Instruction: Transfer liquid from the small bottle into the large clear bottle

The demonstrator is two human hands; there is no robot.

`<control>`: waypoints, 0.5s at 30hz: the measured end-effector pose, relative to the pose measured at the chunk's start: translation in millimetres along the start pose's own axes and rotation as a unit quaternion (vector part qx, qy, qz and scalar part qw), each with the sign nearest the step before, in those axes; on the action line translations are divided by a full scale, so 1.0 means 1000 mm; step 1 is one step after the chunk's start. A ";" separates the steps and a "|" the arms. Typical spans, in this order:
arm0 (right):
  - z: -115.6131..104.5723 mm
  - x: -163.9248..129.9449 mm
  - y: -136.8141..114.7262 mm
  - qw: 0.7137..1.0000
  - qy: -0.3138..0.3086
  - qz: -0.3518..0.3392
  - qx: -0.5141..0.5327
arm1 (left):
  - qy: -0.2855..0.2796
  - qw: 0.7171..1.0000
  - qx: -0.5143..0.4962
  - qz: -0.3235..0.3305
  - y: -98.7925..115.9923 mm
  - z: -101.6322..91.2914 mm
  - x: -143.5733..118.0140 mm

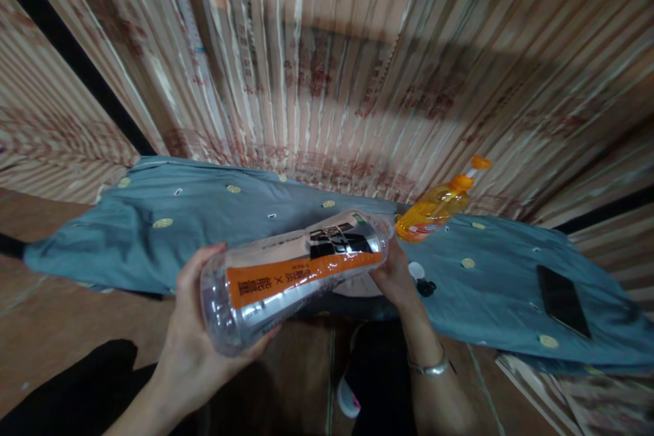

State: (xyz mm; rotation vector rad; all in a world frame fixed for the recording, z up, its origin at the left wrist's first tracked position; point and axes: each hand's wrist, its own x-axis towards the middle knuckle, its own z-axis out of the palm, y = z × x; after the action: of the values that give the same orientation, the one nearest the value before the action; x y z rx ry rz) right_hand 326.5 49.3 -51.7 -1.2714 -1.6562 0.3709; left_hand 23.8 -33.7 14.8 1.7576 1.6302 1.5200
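A large clear plastic bottle (301,272), with a silver and orange label, is held tilted in front of me, its base to the left and its neck up to the right. Wrapped round the base end is my left hand (204,327), fingers behind and thumb side below. My right hand (393,272) grips the neck end, its fingers partly hidden behind the bottle; a silver bracelet (432,368) circles that wrist. Beneath the bottle part of a round white object (357,286) shows. An orange pump bottle (434,210) with yellow-orange liquid stands just beyond the right hand.
A blue-green cloth (245,218) with pineapple prints covers the long low surface. On it lie a small white disc (416,270), a small black object (426,287) and a dark phone (563,301). A striped curtain (327,82) hangs behind. Below is tiled floor (286,381).
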 end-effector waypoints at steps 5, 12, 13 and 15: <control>0.000 0.001 -0.001 1.000 -0.019 0.012 0.010 | -0.018 1.000 -0.002 0.022 0.005 0.000 0.002; -0.001 0.001 -0.001 1.000 -0.011 0.010 0.008 | 0.017 0.998 -0.055 -0.024 0.001 0.004 -0.002; -0.001 0.001 -0.001 1.000 -0.012 0.008 0.012 | 0.014 0.997 -0.062 -0.037 0.001 0.004 -0.002; 0.000 0.000 -0.001 1.000 -0.013 0.005 0.016 | 0.006 0.993 -0.100 -0.061 0.002 0.005 -0.002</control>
State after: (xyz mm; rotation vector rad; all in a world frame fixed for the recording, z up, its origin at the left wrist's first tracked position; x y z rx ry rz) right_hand 325.7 49.2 -50.6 -1.2560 -1.6596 0.4200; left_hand 30.0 -33.9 13.7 1.5188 1.5029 1.5802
